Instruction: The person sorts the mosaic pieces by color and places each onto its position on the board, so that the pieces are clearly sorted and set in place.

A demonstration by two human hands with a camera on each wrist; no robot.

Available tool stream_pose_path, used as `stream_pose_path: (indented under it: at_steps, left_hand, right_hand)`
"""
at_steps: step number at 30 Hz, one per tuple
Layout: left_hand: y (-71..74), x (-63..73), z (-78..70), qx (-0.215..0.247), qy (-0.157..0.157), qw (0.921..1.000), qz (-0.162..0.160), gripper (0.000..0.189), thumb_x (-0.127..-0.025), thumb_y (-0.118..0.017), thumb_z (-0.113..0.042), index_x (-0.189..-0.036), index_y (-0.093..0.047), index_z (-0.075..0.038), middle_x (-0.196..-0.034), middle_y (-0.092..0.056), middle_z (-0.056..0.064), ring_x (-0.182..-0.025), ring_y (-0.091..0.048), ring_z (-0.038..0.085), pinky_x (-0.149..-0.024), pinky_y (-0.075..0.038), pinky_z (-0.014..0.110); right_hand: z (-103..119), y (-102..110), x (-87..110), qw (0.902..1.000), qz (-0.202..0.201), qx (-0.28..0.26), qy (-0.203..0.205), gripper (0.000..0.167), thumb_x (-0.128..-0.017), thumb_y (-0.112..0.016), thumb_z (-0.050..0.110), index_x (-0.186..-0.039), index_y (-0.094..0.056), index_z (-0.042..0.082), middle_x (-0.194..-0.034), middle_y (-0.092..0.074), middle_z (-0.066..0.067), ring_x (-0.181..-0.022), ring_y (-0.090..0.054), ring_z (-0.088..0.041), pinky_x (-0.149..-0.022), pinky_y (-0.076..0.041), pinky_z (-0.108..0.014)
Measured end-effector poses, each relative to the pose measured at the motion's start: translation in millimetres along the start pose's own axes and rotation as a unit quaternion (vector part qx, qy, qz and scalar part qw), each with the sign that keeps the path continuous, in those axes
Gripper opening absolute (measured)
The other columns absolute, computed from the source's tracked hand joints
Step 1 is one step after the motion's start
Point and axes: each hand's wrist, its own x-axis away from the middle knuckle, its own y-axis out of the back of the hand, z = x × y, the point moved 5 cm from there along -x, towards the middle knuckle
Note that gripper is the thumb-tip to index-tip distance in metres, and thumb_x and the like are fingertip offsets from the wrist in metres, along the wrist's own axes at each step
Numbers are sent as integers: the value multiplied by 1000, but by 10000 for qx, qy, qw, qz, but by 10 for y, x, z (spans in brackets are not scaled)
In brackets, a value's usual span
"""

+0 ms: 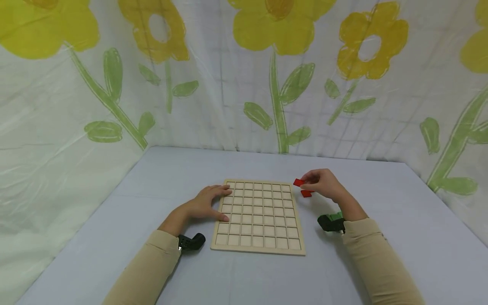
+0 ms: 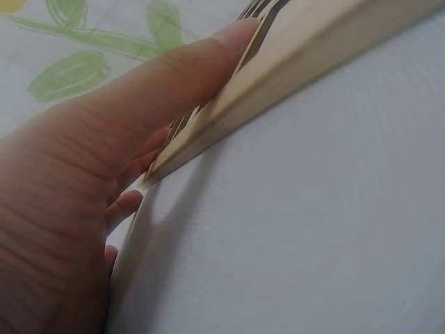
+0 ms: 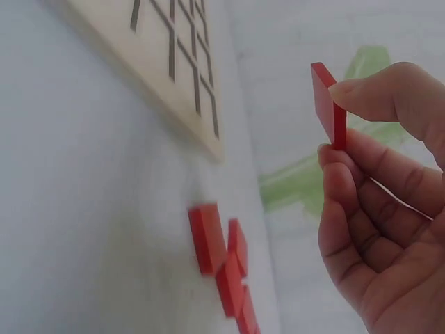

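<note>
A wooden grid board (image 1: pixel 259 250) with square recesses lies flat on the table. On its left edge rests my left hand (image 1: pixel 206 203), thumb and fingers spread apart along the frame. In the left wrist view, the left thumb (image 2: pixel 188 76) lies over the board's rim. Beyond the board's right side, my right hand (image 1: pixel 322 184) pinches a thin red square tile (image 3: pixel 325 104) between thumb and fingers, held up above the table. Several more red tiles (image 3: pixel 207 240) lie on the table beneath it, partly overlapping in the right wrist view.
A pale table (image 1: pixel 126 237) spreads around the board. Behind it hangs a white curtain (image 1: pixel 213 106) printed with yellow flowers. A dark wrist device sits at each sleeve, the left device (image 1: pixel 192 242) close to the board's lower left.
</note>
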Motion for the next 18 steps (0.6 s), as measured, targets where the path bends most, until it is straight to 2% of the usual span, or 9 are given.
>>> stream_pose_path:
  at_steps: [5, 8, 12, 18]
  left_hand:
    - [4, -2, 13, -15, -8, 10000, -29, 85, -68, -79, -44, -139, -43, -16, -153, -28, 6, -141, -18, 35, -113, -15, 58]
    - [2, -4, 23, -51, -13, 10000, -34, 85, -68, -79, -45, -139, -43, -17, -153, -28, 6, -141, -18, 35, -113, -15, 57]
    - [6, -6, 24, -54, -30, 10000, -53, 85, -68, -79, -45, -139, -43, -17, -153, -28, 5, -141, -19, 35, -113, -16, 57]
    - [0, -10, 20, -60, 53, 10000, -34, 87, -67, -80, -46, -139, -43, -16, -153, -27, 4, -142, -17, 34, -115, -12, 55]
  right_hand:
    - [126, -173, -77, 9998, 92, -100, 153, 29, -81, -71, 16, -102, -66, -4, -89, -66, -13, -75, -57, -12, -65, -50, -23]
    - [207, -291, -120, 9994, 202, -196, 211, 27, -81, -71, 16, -101, -67, -2, -88, -67, -12, -71, -56, -12, -60, -48, -24]
    - [316, -453, -181, 9984, 400, -213, 331, 25, -81, -72, 17, -99, -68, 0, -88, -67, -10, -70, -56, -13, -61, -48, -26]
    - [455, -649, -264, 9961, 660, -337, 481, 23, -80, -73, 16, -98, -68, 1, -87, -67, -10, -75, -60, -15, -69, -52, -28]
